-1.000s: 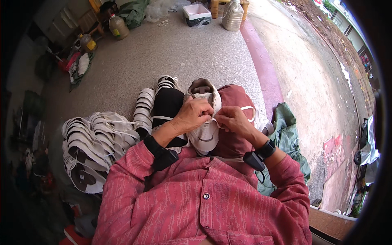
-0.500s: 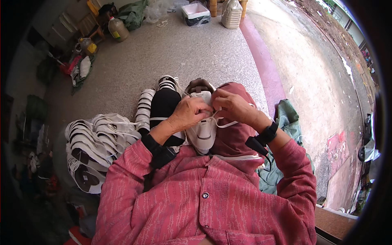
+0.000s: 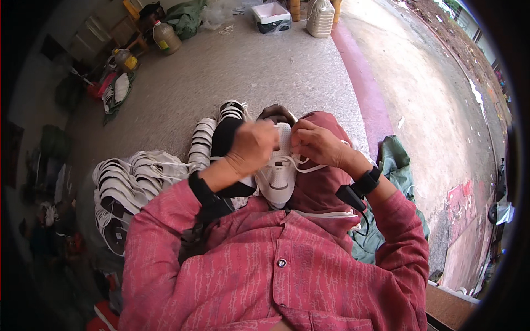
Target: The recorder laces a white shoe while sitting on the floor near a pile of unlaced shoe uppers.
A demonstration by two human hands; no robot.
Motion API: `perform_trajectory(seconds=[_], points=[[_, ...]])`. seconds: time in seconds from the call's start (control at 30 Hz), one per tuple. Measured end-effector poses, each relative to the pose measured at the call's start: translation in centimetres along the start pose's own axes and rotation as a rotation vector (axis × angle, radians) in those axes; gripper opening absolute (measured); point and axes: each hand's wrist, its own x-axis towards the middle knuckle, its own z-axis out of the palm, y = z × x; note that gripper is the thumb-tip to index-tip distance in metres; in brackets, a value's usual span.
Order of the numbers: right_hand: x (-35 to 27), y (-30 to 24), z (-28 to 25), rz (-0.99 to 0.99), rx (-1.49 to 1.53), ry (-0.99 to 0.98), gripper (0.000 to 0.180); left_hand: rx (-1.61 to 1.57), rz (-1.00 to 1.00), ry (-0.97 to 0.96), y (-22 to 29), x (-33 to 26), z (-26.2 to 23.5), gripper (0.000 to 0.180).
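Note:
A white sneaker (image 3: 277, 179) with a brown lining is wedged between my knees, its toe toward me. My left hand (image 3: 253, 147), blurred by motion, is curled closed beside the shoe's tongue (image 3: 283, 137); whatever it holds is hidden. My right hand (image 3: 318, 144) is closed on the other side of the tongue, fingertips pinched on a white shoelace (image 3: 310, 167). The lace runs across the shoe's lower eyelets and hangs in a loop over my right trouser leg (image 3: 320, 193).
Stacks of nested white shoe parts (image 3: 132, 182) lie at my left, with another row (image 3: 203, 140) by my left knee. Green cloth (image 3: 396, 165) lies at my right. Far off stand a white box (image 3: 271, 16) and plastic jugs (image 3: 320, 19).
My left hand has drawn up and left, away from my right hand. The right hand stays close to the shoe. The view has shifted slightly.

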Motion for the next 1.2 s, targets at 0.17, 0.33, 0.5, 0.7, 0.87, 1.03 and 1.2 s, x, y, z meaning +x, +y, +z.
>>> perform_trajectory(seconds=[0.17,0.33,0.5,0.7,0.87,1.03,1.2], points=[[0.1,-1.2,-0.6,0.139,0.149,-0.074,0.024,0.068,0.071,-0.018,-2.2,0.7,-4.3,0.008],[0.4,-0.7,-0.3,0.015,-0.004,-0.040,0.027,-0.250,0.142,-0.134,-0.9,0.8,-0.2,0.014],[0.2,0.2,0.1,-0.021,0.004,0.006,0.029,-0.214,0.157,-0.285,-0.2,1.5,0.8,0.011],[0.8,-0.3,-0.7,0.040,0.056,-0.070,0.025,-0.090,0.331,-0.207,-0.5,1.9,0.1,0.007],[0.9,-0.7,-1.1,0.101,0.082,-0.103,0.014,0.597,0.154,-0.048,-11.3,3.7,-11.7,0.010],[1.6,-0.6,-0.7,0.060,0.029,-0.095,0.020,0.915,-0.443,0.380,-21.0,3.8,-31.3,0.017],[1.6,-0.9,-0.7,0.098,0.007,-0.141,0.026,0.384,-0.545,0.259,-18.3,0.6,-22.0,0.024]])
